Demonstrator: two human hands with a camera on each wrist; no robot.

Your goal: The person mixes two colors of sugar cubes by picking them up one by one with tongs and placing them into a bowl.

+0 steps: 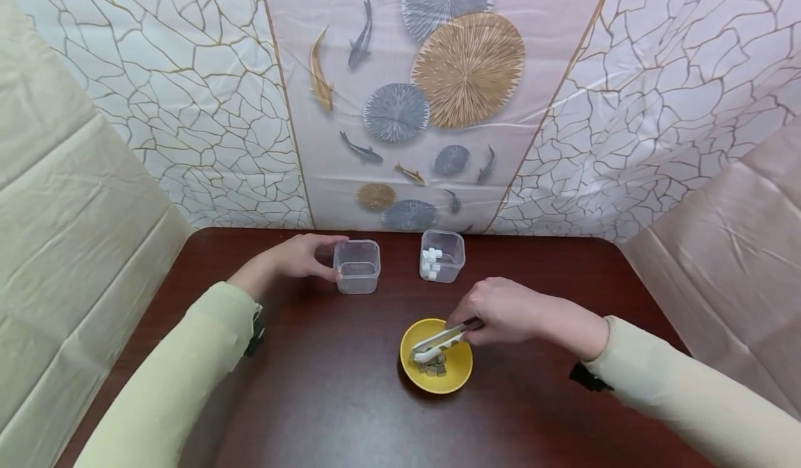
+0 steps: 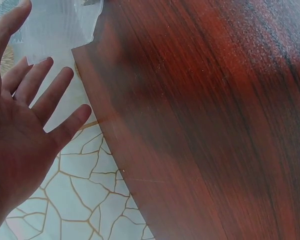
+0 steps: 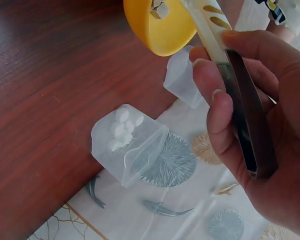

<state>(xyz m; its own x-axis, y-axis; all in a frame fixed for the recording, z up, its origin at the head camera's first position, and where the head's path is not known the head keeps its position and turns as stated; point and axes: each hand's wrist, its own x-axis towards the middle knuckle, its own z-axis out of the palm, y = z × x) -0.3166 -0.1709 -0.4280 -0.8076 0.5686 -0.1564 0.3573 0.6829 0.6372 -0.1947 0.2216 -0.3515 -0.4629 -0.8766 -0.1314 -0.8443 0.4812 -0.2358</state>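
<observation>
My right hand (image 1: 503, 311) grips a pair of tongs (image 3: 240, 100) with dark metal handles and pale, slotted ends. The tongs reach down into a yellow bowl (image 1: 459, 374), their tips beside several small grey-brown cubes (image 1: 432, 368). Whether a cube sits between the tips cannot be seen. At the back left, my left hand (image 1: 302, 256) touches the side of a clear plastic container (image 1: 357, 284), its thumb in front and a finger behind. Spread, nearly straight fingers (image 2: 55, 92) show in the left wrist view. That container appears to hold nothing.
A second clear container (image 1: 453, 273) with several small white pieces (image 1: 430, 264) stands right of the first, near the back edge. All of it rests on a dark red-brown wooden table (image 1: 325, 384). Patterned cloth (image 1: 400, 169) rises behind, and pale panels flank both sides.
</observation>
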